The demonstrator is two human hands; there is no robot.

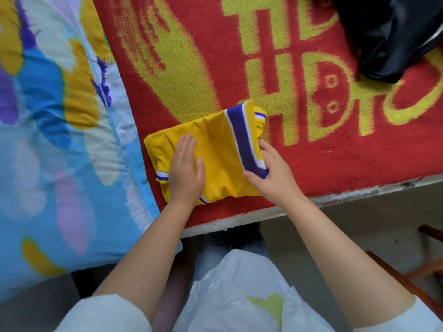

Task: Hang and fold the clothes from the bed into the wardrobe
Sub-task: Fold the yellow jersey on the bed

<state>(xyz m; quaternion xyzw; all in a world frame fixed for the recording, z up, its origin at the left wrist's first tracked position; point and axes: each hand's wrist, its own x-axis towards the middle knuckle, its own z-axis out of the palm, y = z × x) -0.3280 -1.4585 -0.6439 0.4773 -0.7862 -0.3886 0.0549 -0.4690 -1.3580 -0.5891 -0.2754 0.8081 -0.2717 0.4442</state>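
Note:
A yellow garment [215,144] with a purple and white stripe lies folded on the red and yellow blanket [299,144] near the bed's front edge. My left hand [185,168] rests flat on its left half, fingers spread and pressing down. My right hand [273,168] grips the garment's right edge at the purple stripe, thumb on top and fingers under the fold. A black garment [388,37] lies crumpled at the far right of the bed.
A thick quilt [55,140] in blue, yellow and purple covers the bed's left side. The bed's pale front edge [335,200] runs across below the garment. Wooden furniture legs [426,267] stand on the floor at the lower right.

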